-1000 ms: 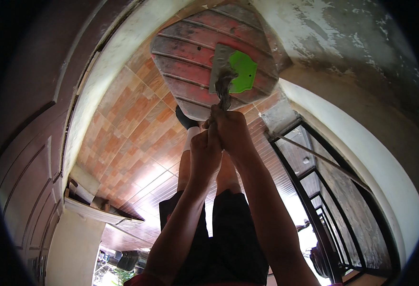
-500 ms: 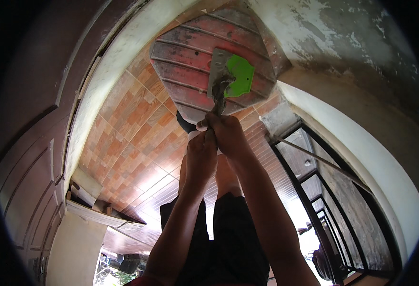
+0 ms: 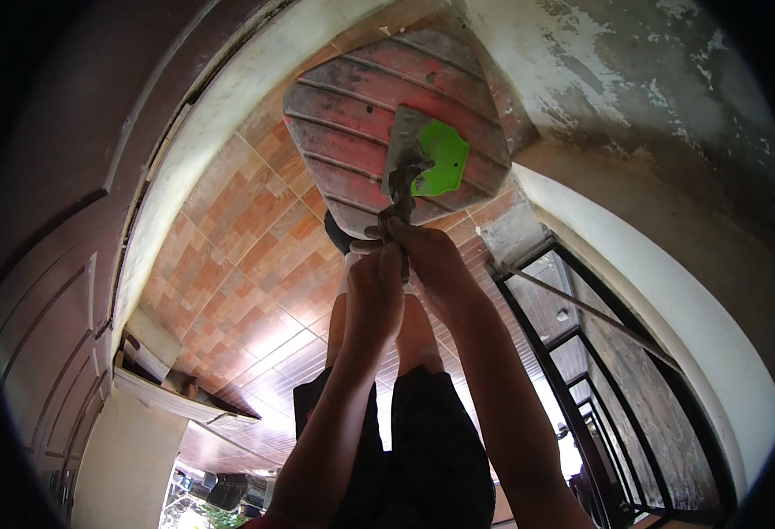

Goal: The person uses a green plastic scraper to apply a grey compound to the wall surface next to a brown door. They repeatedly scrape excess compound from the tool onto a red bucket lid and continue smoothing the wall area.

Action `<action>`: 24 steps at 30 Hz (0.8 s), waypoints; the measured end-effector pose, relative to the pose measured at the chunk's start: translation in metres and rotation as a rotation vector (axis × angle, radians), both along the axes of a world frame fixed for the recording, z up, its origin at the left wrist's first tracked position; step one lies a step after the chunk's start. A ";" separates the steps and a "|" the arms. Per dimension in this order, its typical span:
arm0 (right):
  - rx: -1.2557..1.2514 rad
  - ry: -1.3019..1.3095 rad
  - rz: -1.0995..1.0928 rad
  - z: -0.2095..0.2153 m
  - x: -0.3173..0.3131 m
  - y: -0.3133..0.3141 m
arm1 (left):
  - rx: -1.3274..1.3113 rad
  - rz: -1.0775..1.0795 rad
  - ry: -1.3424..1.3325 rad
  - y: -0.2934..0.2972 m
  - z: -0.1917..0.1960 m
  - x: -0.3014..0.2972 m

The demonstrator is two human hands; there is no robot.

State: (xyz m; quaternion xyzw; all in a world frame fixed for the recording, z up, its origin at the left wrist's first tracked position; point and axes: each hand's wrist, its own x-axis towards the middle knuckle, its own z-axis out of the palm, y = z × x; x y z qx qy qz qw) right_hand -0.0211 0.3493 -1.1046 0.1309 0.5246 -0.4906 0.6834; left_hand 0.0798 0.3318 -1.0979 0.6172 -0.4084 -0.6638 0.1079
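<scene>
**Desk editor:** What are the hands doing in this one?

**Photographer:** Both are wrapped together round the grey handle point(image 3: 402, 189) of a trowel-like tool. The left hand point(image 3: 372, 295) sits just below the right hand point(image 3: 432, 264), fingers of both curled tight and clamped on the shaft. A doubled grip like that looks meant to press the tool down firmly and keep it from twisting.

**Desk editor:** And where is the tool itself?

**Photographer:** Its flat grey blade point(image 3: 402, 141) lies on top of a worn red ribbed board point(image 3: 352, 115), near the board's middle. A bright green plastic scraper point(image 3: 441, 159) lies touching the blade on its right side, also on the board.

**Desk editor:** Why is the board placed there?

**Photographer:** It rests on the terracotta tiled floor point(image 3: 246, 229), in front of the person's bare feet point(image 3: 418, 331), hard against the peeling plastered wall point(image 3: 634, 79) at its upper right. That would keep the work within arm's reach while the person bends over it.

**Desk editor:** Anything else around the board?

**Photographer:** A dark metal-framed grille point(image 3: 581, 353) runs off below and right of it; a dark wooden door point(image 3: 44, 291) stands well to its left.
</scene>
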 end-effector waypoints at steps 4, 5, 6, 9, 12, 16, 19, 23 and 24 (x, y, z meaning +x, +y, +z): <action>-0.088 -0.281 0.013 -0.008 -0.011 0.015 | 0.323 0.053 0.146 -0.012 -0.007 0.008; -0.170 -0.349 0.061 -0.011 -0.015 0.017 | 0.312 0.061 0.194 -0.012 -0.007 0.009; -0.179 -0.375 0.132 -0.013 -0.016 0.020 | 0.317 0.066 0.193 -0.013 -0.007 0.011; -0.122 -0.248 0.080 -0.016 -0.003 0.023 | 0.325 0.041 0.155 -0.010 -0.012 0.013; -0.074 0.181 0.114 -0.018 0.010 0.017 | 0.041 -0.157 0.012 -0.004 -0.023 0.017; -0.111 0.504 0.340 -0.021 0.015 0.005 | -0.775 -0.649 -0.202 -0.001 -0.034 0.023; -0.006 0.615 0.503 -0.021 0.014 -0.003 | -0.800 -0.635 -0.293 0.001 -0.027 0.021; 0.038 0.473 0.533 -0.021 0.005 -0.010 | -0.157 -0.225 -0.321 0.003 -0.008 0.009; 0.046 0.420 0.534 -0.020 0.002 -0.010 | -0.140 -0.257 -0.340 0.001 -0.005 0.007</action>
